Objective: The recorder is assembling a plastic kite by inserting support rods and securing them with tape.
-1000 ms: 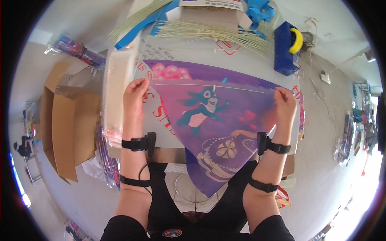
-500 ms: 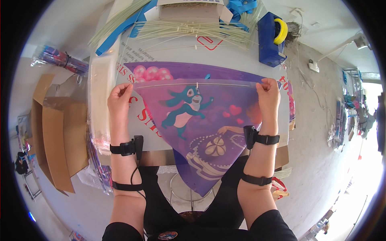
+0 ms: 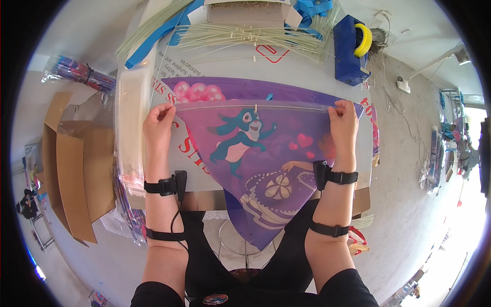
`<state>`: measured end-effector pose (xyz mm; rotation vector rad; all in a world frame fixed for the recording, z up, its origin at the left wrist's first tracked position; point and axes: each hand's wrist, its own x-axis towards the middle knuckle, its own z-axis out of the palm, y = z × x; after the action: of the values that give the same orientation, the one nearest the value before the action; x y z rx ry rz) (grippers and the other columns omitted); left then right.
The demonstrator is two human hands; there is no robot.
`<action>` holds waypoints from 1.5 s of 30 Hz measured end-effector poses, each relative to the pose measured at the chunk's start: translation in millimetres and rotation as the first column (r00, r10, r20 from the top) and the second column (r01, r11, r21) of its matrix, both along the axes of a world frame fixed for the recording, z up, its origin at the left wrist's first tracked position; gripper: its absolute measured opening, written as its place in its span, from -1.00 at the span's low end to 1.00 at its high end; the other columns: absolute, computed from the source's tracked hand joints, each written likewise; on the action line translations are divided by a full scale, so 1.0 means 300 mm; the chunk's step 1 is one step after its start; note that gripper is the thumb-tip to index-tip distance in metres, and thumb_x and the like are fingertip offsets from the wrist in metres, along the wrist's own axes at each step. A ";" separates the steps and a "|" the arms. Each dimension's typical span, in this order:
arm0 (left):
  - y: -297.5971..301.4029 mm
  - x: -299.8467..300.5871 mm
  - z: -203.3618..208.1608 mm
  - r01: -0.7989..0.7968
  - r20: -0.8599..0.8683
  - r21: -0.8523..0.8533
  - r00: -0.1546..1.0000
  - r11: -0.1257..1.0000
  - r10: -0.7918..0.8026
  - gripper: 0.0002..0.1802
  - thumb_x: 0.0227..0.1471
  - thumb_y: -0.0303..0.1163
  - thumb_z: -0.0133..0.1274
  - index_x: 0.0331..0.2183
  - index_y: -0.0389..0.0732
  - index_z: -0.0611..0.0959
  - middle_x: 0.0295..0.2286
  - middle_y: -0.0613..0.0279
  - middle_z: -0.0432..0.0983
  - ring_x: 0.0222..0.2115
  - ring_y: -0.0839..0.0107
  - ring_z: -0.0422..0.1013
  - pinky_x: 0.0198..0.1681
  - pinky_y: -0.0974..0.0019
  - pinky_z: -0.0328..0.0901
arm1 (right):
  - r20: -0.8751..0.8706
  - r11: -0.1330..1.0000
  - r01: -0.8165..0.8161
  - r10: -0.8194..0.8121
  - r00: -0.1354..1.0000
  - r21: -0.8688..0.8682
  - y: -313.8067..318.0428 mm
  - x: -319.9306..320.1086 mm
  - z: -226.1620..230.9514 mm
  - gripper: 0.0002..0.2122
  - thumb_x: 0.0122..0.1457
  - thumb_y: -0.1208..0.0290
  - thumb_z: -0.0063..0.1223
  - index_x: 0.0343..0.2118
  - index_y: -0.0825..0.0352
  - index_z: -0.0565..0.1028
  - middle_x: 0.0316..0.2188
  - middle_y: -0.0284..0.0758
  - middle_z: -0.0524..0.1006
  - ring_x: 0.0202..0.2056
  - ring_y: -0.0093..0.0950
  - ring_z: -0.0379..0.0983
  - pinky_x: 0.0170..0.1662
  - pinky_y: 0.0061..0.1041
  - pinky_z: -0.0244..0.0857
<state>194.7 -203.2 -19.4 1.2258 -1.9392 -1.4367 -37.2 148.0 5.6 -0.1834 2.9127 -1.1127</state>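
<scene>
Between my hands stretches a triangular purple kite point(image 3: 240, 148), printed with a teal-and-white cartoon animal, hearts and a figure's skirt. Its point hangs down over the table edge towards my lap. A thin pale rod point(image 3: 215, 107) with a small white clip at its middle runs along the kite's upper edge. My left hand point(image 3: 159, 125) pinches the left upper corner; my right hand point(image 3: 343, 125) pinches the right one. Beneath and beyond it, a second purple printed sheet point(image 3: 302, 93) with pink balloons lies on the table, partly covered.
Bundled pale thin rods point(image 3: 240, 37) lie across the table's far side, near an open white box point(image 3: 245, 14) and blue ribbon point(image 3: 148, 48). At the far right stands a blue tape dispenser point(image 3: 348, 56) with yellow tape. An open cardboard box point(image 3: 76, 174) is on the left.
The whole view has shifted slightly, so everything appears a little farther right. Both hands keep their pinch on the kite's corners.
</scene>
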 end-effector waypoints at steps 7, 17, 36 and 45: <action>0.002 -0.003 -0.011 0.004 -0.011 0.004 1.000 1.000 -0.004 -0.86 0.05 -0.46 0.17 -0.28 -0.25 0.65 -0.43 0.42 0.52 -0.45 0.68 0.35 -0.39 0.59 0.25 | 0.012 1.000 0.003 -0.004 1.000 0.027 -0.006 0.005 0.009 -0.77 0.05 0.51 0.17 -0.21 0.36 0.46 -0.48 -0.25 0.55 -0.42 -0.40 0.49 -0.30 -0.44 0.34; -0.003 -0.004 -0.015 -0.002 0.040 -0.070 0.999 0.998 0.005 -0.85 0.03 -0.44 0.18 -0.30 -0.26 0.66 -0.49 0.39 0.53 -0.49 0.66 0.38 -0.40 0.53 0.30 | -0.005 1.000 -0.007 0.007 1.000 0.027 -0.015 0.007 -0.002 -0.77 0.05 0.51 0.17 -0.22 0.37 0.45 -0.47 -0.20 0.56 -0.40 -0.30 0.51 -0.27 -0.38 0.35; -0.002 -0.003 -0.023 0.010 0.029 -0.072 1.000 0.997 -0.008 -0.85 0.02 -0.45 0.18 -0.30 -0.26 0.66 -0.48 0.38 0.54 -0.49 0.65 0.39 -0.40 0.54 0.31 | -0.028 0.998 -0.021 0.022 0.999 0.063 -0.001 -0.002 -0.020 -0.79 0.06 0.50 0.16 -0.22 0.33 0.49 -0.49 -0.27 0.56 -0.43 -0.41 0.49 -0.29 -0.44 0.36; 0.002 -0.010 -0.029 0.013 0.073 -0.114 0.997 0.993 -0.005 -0.85 0.01 -0.43 0.18 -0.31 -0.24 0.66 -0.48 0.35 0.56 -0.49 0.62 0.43 -0.40 0.50 0.34 | -0.041 0.999 -0.020 0.022 0.999 0.043 -0.003 -0.002 -0.022 -0.80 0.05 0.51 0.15 -0.24 0.35 0.46 -0.50 -0.25 0.54 -0.43 -0.35 0.49 -0.29 -0.39 0.34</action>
<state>191.8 -202.6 -28.2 1.2344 -2.0478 -1.2827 -37.9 147.2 -1.1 -0.2390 2.9603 -1.0557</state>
